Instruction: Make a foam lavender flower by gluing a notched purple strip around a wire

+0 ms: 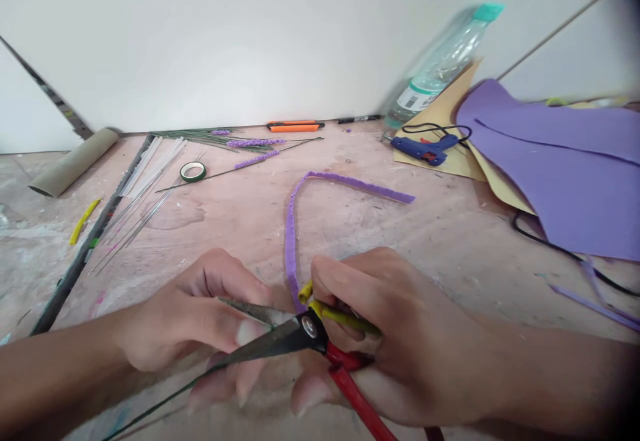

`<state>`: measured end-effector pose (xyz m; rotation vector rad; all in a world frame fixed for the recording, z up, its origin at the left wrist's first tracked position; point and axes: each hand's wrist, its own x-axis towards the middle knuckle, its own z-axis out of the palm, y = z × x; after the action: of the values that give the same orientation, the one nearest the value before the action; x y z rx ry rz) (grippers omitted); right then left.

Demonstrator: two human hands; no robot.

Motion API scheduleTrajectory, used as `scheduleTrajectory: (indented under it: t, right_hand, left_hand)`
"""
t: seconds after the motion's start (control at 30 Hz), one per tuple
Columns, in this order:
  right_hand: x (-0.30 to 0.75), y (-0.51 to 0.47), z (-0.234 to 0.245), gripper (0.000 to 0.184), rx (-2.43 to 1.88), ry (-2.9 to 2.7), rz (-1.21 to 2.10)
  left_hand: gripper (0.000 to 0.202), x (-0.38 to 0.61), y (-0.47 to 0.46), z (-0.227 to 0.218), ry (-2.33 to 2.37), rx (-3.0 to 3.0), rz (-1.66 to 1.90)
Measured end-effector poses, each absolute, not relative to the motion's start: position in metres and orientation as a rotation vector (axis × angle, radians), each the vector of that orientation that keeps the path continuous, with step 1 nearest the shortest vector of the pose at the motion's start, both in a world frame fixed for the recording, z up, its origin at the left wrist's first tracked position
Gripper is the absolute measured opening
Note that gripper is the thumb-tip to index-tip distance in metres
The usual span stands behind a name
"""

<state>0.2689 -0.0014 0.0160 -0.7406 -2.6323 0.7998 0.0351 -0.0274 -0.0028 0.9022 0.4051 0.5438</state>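
My right hand (400, 334) is closed on red-handled scissors (310, 334) and also pinches a small yellow-green piece (330, 311). The scissor blades point left, slightly apart. My left hand (200, 314) is closed, its thumb and fingers pinching a thin green wire stem (165, 398) beside the blades. A long fringed purple foam strip (300, 208) runs from between my hands up the table and bends right.
Green tape roll (193, 172), bare wires (135, 218), finished purple stems (250, 142), an orange cutter (294, 125), a blue glue gun (423, 149), a plastic bottle (440, 61), purple foam sheets (565, 161), a cardboard tube (73, 161) and a yellow scrap (84, 220) lie about the wooden table (450, 228).
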Motion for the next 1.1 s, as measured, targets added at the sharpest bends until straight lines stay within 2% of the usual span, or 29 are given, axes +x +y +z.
scheduleTrajectory:
  t: [0.33,0.57,0.7,0.9,1.1]
  right_hand:
    - [0.27,0.002,0.02,0.044,-0.78,-2.639,0.803]
    - [0.271,0.003,0.026,0.049,-0.821,-2.629,0.822]
    - [0.272,0.003,0.027,0.045,-0.85,-2.597,0.855]
    - [0.273,0.009,0.026,0.039,-0.81,-2.525,0.834]
    - [0.273,0.014,0.021,0.035,-0.805,-2.504,0.852]
  left_hand:
    - [0.037,0.031,-0.027,-0.001,0.443,0.915,0.533]
    - [0.039,0.032,-0.027,0.007,0.544,0.954,0.538]
    - [0.04,0.033,-0.027,0.007,0.588,0.953,0.547]
    - [0.028,0.038,-0.026,0.008,0.563,0.849,0.677]
    - [0.032,0.038,-0.026,0.007,0.677,0.876,0.696]
